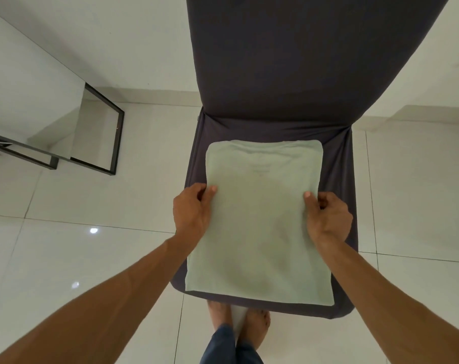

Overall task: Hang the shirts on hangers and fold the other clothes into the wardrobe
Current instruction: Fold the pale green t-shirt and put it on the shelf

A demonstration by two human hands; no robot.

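Both hands (191, 211) (328, 216) pinching pale green folded garment (259, 232) edges on chair (338, 164)

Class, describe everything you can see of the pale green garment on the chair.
The pale green garment is soft knit cloth, folded into a smooth, tall rectangle with rounded far corners. It lies flat on the dark grey covered chair seat, its near edge reaching the seat's front. Faint seam lines cross its far end. The left hand and right hand pinch its two side edges, thumbs on top.

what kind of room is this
Probably a room at home: glossy white floor tiles, a covered chair used as a folding surface, and a black-framed mirror leaning on the wall.
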